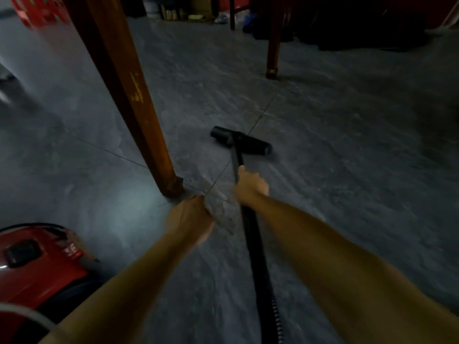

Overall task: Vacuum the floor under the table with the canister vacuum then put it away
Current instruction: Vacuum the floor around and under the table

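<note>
Right hand (252, 186) gripping wand (250, 234), floor head (242, 144) just ahead, left hand (188, 220) curled beside, grasp unclear, red canister (37, 264) far left

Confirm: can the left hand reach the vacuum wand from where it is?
Probably yes. The left hand hovers close beside the wand, behind the right hand gripping it. Only floor shows between them, and the table leg stands on its far side.
</note>
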